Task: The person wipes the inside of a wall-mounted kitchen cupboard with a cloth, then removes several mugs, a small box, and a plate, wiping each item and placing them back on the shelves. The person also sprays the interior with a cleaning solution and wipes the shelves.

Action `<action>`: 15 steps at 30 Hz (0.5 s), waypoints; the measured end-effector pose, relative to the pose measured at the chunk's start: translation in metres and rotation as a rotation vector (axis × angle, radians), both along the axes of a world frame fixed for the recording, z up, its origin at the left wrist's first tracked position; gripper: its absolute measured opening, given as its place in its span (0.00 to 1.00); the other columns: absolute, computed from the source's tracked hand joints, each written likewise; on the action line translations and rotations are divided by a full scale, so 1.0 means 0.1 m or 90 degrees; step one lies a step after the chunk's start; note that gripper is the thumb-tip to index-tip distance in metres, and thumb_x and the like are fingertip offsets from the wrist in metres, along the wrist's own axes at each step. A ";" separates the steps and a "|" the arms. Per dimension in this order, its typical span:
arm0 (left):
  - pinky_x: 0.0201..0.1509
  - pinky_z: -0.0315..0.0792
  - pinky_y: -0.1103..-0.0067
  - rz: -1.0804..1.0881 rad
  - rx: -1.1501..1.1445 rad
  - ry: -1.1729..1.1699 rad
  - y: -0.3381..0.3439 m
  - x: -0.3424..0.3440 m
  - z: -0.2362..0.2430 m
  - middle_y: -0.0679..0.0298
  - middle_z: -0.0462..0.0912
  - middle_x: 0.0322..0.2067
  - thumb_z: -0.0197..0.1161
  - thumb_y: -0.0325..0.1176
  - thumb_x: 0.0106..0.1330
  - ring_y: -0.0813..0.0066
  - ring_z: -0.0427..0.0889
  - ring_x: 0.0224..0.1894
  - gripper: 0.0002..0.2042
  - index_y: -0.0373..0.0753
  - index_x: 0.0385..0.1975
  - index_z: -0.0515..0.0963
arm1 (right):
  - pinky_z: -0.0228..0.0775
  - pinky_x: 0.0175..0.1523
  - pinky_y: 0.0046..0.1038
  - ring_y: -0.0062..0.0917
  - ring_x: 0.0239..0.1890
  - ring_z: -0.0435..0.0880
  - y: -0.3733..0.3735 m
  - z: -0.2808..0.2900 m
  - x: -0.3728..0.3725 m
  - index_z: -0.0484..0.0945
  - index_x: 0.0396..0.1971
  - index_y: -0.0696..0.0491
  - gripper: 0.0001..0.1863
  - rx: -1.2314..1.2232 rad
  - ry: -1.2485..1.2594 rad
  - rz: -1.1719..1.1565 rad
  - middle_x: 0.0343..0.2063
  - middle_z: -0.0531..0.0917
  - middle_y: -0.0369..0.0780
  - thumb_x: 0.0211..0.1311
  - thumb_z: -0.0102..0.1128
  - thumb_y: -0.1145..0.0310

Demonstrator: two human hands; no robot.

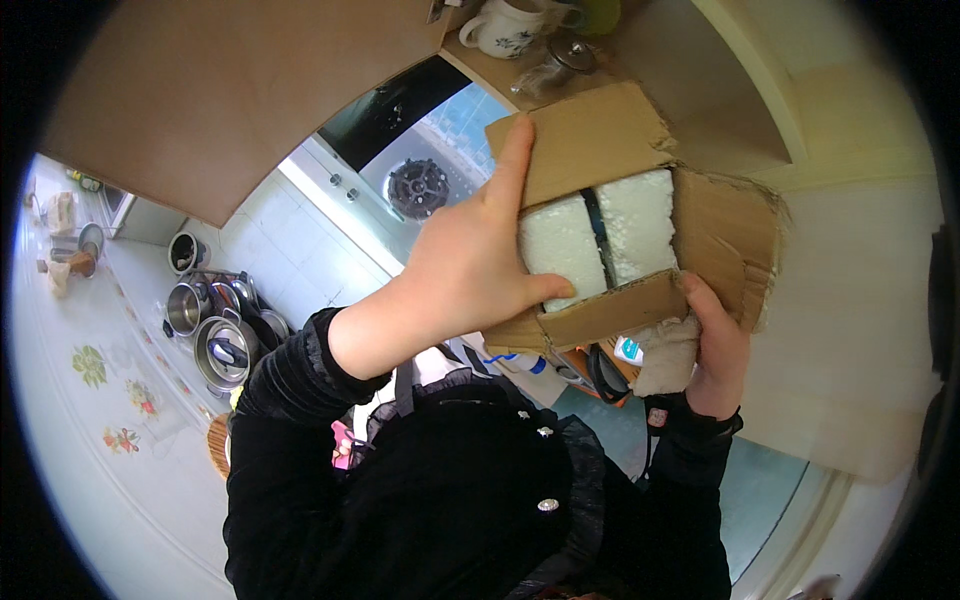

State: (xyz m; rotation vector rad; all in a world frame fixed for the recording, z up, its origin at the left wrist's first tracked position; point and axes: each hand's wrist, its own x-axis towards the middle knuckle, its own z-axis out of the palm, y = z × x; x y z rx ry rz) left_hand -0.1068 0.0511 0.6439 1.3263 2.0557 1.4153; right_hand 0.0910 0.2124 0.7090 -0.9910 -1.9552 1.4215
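Between my hands is an open cardboard box [610, 302], its brown flaps folded outward. Two blocks of white foam [642, 225] fill it, with a narrow dark strip showing between them. My left hand [470, 250] grips the box's left side, one digit stretched along the upper flap and another pressed at the foam's lower edge. At the lower right corner, my right hand [715, 345] holds the box with its thumb on the edge; its other fingers are hidden. A crumpled beige cloth [665, 357] hangs against the right palm, below the box.
An open cupboard shelf [620, 75] above holds a white patterned mug [505, 28] and a glass jar with a metal lid [570, 55]. The cupboard door [230, 90] spans the upper left. Beyond are a stove burner [418, 188] and several metal pots [222, 350].
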 end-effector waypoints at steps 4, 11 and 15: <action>0.47 0.76 0.65 -0.004 -0.010 -0.028 0.00 -0.08 -0.09 0.38 0.79 0.42 0.77 0.40 0.43 0.41 0.81 0.43 0.61 0.38 0.71 0.35 | 0.72 0.53 0.27 0.25 0.49 0.79 -0.02 -0.04 -0.08 0.75 0.53 0.59 0.20 0.048 -0.003 0.020 0.50 0.80 0.41 0.61 0.62 0.73; 0.47 0.76 0.67 -0.005 0.007 0.041 -0.05 -0.11 0.05 0.38 0.80 0.43 0.78 0.42 0.43 0.42 0.81 0.44 0.62 0.37 0.71 0.34 | 0.68 0.55 0.27 0.25 0.48 0.79 -0.13 0.02 -0.16 0.76 0.50 0.61 0.17 0.174 -0.033 0.037 0.48 0.81 0.41 0.64 0.59 0.70; 0.56 0.71 0.69 -0.049 -0.057 -0.009 -0.27 0.01 0.28 0.40 0.72 0.54 0.80 0.47 0.40 0.46 0.75 0.55 0.64 0.37 0.71 0.36 | 0.68 0.56 0.28 0.26 0.49 0.79 -0.31 0.13 0.11 0.76 0.50 0.61 0.16 0.151 -0.009 0.035 0.48 0.81 0.42 0.64 0.57 0.70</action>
